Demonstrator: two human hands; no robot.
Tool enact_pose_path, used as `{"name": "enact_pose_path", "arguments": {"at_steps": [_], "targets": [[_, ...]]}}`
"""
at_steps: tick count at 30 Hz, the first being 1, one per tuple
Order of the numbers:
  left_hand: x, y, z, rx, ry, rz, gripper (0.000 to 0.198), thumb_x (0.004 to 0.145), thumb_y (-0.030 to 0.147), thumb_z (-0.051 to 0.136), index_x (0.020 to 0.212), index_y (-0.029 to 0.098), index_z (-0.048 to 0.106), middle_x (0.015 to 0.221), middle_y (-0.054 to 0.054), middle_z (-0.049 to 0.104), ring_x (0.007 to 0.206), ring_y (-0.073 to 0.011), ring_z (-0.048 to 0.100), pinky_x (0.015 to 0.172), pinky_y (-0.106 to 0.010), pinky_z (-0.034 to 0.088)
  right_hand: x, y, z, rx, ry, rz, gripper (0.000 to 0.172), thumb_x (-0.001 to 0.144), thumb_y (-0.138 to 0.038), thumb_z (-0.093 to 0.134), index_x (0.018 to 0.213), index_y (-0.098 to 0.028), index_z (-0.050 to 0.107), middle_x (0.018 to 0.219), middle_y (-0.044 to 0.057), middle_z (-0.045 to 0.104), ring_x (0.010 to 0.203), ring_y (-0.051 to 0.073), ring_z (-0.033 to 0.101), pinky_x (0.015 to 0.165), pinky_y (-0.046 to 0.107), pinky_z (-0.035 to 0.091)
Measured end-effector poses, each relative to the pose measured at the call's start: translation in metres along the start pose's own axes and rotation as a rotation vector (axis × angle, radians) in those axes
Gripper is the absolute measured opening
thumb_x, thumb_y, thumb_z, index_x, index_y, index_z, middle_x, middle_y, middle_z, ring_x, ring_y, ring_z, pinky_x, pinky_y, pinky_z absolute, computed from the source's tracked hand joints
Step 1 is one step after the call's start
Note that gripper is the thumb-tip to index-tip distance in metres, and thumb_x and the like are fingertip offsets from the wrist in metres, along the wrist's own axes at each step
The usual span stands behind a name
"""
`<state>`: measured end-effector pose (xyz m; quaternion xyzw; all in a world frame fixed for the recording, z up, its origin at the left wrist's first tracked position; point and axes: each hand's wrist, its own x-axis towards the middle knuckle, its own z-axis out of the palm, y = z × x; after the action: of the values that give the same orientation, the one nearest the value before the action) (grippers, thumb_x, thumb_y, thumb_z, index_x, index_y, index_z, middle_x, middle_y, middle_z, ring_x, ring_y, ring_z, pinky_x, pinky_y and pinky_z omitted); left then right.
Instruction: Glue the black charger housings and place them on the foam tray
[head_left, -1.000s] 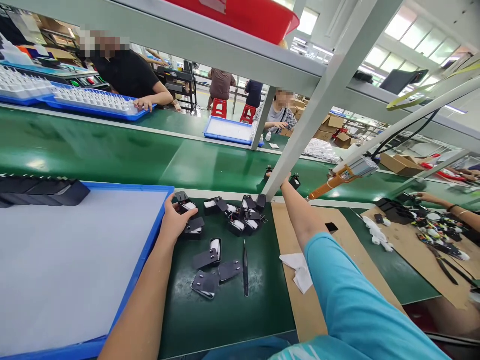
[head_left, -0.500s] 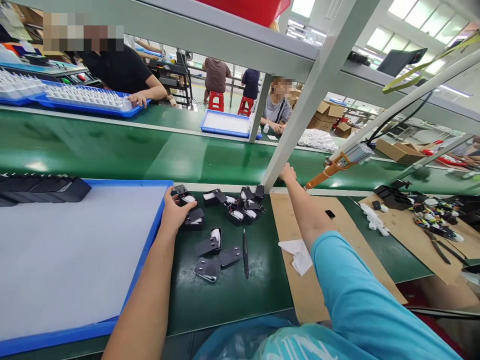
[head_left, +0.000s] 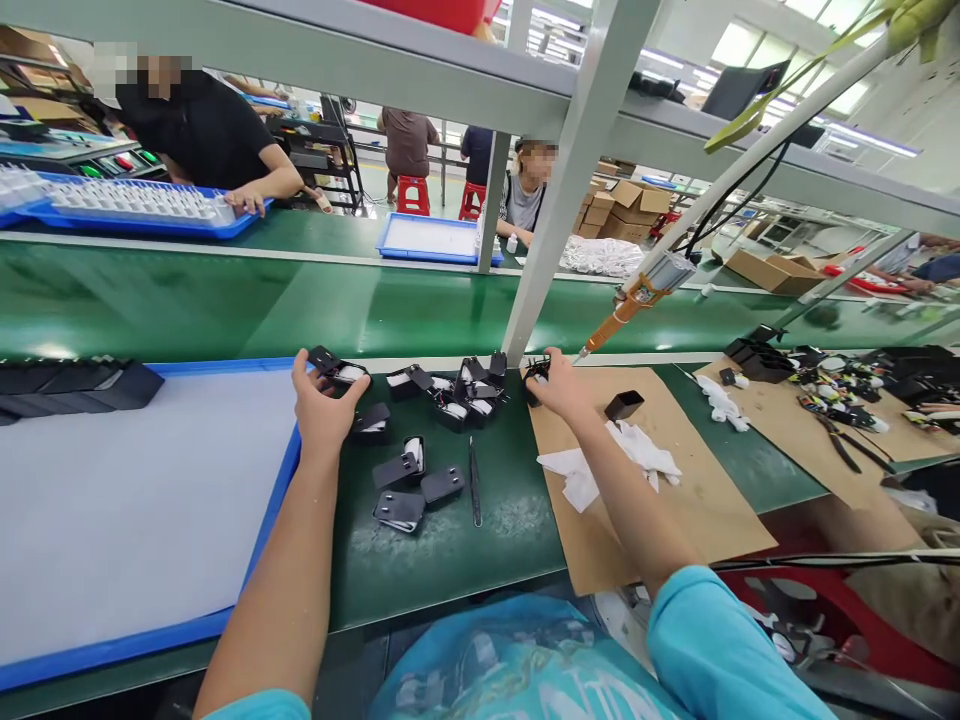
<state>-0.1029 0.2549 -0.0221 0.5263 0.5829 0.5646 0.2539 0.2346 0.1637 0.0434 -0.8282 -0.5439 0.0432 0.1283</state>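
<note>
My left hand point(head_left: 322, 405) is closed around a black charger housing point(head_left: 352, 374) with a white part inside, thumb on one side and fingers on the other. Below it, another black charger housing point(head_left: 371, 422) rests on the green bench. My right hand point(head_left: 564, 388) has its fingers around a small black charger part point(head_left: 535, 374) at the far left corner of the brown cardboard; its details are partly hidden. Between the hands sits a cluster of open black housings point(head_left: 466, 395) with white parts. Nearer to me lie several more housings point(head_left: 399, 508) and black tweezers point(head_left: 475, 485).
A blue-rimmed tray point(head_left: 274, 520) fills the left, with black cases point(head_left: 90, 385) at its back. An orange-handled electric screwdriver point(head_left: 619, 315) hangs beside a grey post point(head_left: 551, 200). White tissue point(head_left: 645, 452) and a black sleeve point(head_left: 624, 404) lie on the cardboard point(head_left: 675, 530). Pliers point(head_left: 840, 440) are farther right.
My right hand has drawn back from beside the post and now grips a black charger part. My left hand keeps its hold on the housing. The view has shifted, showing the black sleeve on the cardboard.
</note>
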Motion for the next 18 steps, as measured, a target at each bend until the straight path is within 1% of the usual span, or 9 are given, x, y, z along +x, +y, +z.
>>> {"name": "enact_pose_path", "arguments": {"at_steps": [3,5,8,10,12,14,15,17,18], "targets": [[-0.006,0.024,-0.008,0.049,0.107,0.063,0.102,0.064,0.033,0.085,0.148,0.02,0.029,0.131,-0.011,0.058,0.113,-0.025,0.061,0.102,-0.046,0.048,-0.036,-0.013,0.002,0.005,-0.031,-0.087,0.059,0.084,-0.039,0.054,0.138,-0.018,0.039,0.125,0.015,0.059,0.108,0.031,0.061,0.085,0.037,0.048],[-0.01,0.041,-0.015,0.001,0.139,0.141,0.1,0.065,0.029,0.085,0.147,0.018,0.029,0.131,-0.01,0.059,0.113,-0.023,0.061,0.1,-0.043,0.05,-0.052,-0.023,0.009,0.023,-0.044,-0.127,0.06,0.084,-0.037,0.055,0.139,-0.019,0.039,0.128,0.015,0.058,0.108,0.031,0.062,0.085,0.037,0.048],[-0.022,0.07,-0.031,-0.155,0.103,0.283,0.094,0.067,0.029,0.083,0.144,0.019,0.03,0.128,-0.01,0.063,0.114,-0.022,0.062,0.096,-0.04,0.053,-0.067,-0.03,0.018,0.076,-0.06,-0.172,0.064,0.084,-0.036,0.055,0.142,-0.016,0.038,0.13,0.017,0.058,0.108,0.034,0.063,0.085,0.042,0.05],[-0.041,0.088,-0.045,-0.25,0.039,0.35,0.093,0.066,0.034,0.083,0.142,0.02,0.032,0.122,-0.01,0.067,0.111,-0.024,0.065,0.095,-0.044,0.054,-0.071,-0.024,0.017,0.116,-0.081,-0.214,0.069,0.083,-0.042,0.058,0.143,-0.016,0.037,0.133,0.017,0.057,0.11,0.034,0.062,0.087,0.044,0.05],[-0.071,0.102,-0.057,-0.25,-0.087,0.35,0.092,0.065,0.035,0.083,0.143,0.024,0.035,0.118,-0.008,0.07,0.11,-0.0268,0.066,0.098,-0.049,0.052,-0.073,-0.009,0.009,0.249,-0.052,-0.274,0.074,0.078,-0.051,0.065,0.141,-0.02,0.039,0.136,0.015,0.056,0.115,0.033,0.06,0.091,0.045,0.051],[-0.108,0.109,-0.064,-0.138,-0.315,0.299,0.092,0.067,0.034,0.081,0.146,0.031,0.033,0.119,-0.006,0.069,0.111,-0.0279,0.066,0.099,-0.049,0.052,-0.069,0.015,-0.005,0.462,0.049,-0.309,0.072,0.077,-0.057,0.065,0.137,-0.024,0.042,0.136,0.013,0.055,0.118,0.03,0.059,0.093,0.043,0.051],[-0.127,0.109,-0.064,-0.055,-0.438,0.287,0.092,0.067,0.034,0.08,0.146,0.032,0.034,0.122,-0.006,0.069,0.111,-0.0282,0.066,0.098,-0.048,0.053,-0.065,0.029,-0.013,0.587,0.144,-0.3,0.066,0.079,-0.057,0.062,0.134,-0.026,0.043,0.133,0.012,0.056,0.116,0.028,0.059,0.092,0.043,0.052],[-0.162,0.107,-0.055,0.101,-0.682,0.259,0.087,0.069,0.034,0.079,0.145,0.033,0.037,0.13,-0.006,0.063,0.116,-0.0291,0.064,0.097,-0.045,0.055,-0.048,0.056,-0.029,0.756,0.36,-0.234,0.054,0.086,-0.053,0.051,0.132,-0.027,0.039,0.13,0.013,0.053,0.115,0.024,0.058,0.091,0.042,0.052],[-0.177,0.104,-0.047,0.145,-0.798,0.236,0.085,0.07,0.033,0.077,0.145,0.033,0.036,0.134,-0.007,0.061,0.118,-0.0291,0.062,0.097,-0.043,0.054,-0.036,0.068,-0.035,0.897,0.565,-0.175,0.051,0.085,-0.049,0.055,0.129,-0.027,0.041,0.127,0.012,0.053,0.114,0.024,0.058,0.091,0.042,0.051]]}}
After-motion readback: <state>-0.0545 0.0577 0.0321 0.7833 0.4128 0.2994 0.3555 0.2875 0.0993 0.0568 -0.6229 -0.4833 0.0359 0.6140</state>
